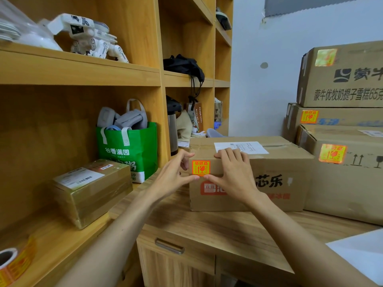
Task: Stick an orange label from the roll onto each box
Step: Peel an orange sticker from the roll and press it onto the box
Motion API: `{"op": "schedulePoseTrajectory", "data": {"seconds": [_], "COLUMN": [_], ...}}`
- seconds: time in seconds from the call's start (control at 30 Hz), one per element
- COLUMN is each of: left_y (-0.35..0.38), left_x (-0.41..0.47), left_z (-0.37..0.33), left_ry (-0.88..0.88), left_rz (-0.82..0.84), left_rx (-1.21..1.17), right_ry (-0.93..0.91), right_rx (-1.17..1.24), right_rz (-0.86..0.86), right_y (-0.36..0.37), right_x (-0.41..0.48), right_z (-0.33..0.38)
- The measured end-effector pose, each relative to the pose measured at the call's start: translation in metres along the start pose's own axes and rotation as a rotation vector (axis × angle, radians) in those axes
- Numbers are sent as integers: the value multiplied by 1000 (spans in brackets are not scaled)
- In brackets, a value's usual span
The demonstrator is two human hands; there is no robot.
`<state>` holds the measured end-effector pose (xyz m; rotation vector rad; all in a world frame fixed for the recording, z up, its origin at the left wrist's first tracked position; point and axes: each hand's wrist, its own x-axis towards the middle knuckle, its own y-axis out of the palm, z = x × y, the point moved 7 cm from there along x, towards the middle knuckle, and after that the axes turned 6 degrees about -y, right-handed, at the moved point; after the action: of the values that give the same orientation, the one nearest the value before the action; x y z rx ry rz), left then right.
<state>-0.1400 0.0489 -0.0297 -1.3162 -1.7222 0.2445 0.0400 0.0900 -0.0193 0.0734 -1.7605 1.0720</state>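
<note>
A cardboard box (275, 172) stands on the wooden counter, with an orange label (200, 167) stuck on the upper left of its front face. My left hand (176, 175) is at the box's left front corner, thumb tip just below the label. My right hand (234, 170) lies over the box's top front edge, fingers on top and thumb under the label. The label roll (12, 264) lies on the shelf at the bottom left. Three stacked boxes on the right carry orange labels (332, 153) (309, 116) (325, 57). A tape-wrapped box (93, 191) sits on the shelf with no orange label visible.
A green bag (128, 150) stuffed with grey items stands on the shelf behind the wrapped box. A thermos (173, 125) and paper bags fill the neighbouring shelf bay. The wooden counter (207, 230) has a drawer handle (169, 246) below. A white sheet (362, 253) lies at the right.
</note>
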Motion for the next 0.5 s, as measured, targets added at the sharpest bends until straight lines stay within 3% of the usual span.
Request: {"op": "schedulePoseTrajectory", "data": {"seconds": [0.17,0.5], "left_y": [3,-8], "left_x": [2,-21], "left_z": [4,-23], "left_ry": [-10,59], "left_rz": [-6,-29], "left_rx": [-37,33], "right_ry": [3,-23], "right_rx": [-22,188], "right_rz": [22,86], "right_y": [3,-16], "right_x": [2,-5], "right_z": [0,1]}}
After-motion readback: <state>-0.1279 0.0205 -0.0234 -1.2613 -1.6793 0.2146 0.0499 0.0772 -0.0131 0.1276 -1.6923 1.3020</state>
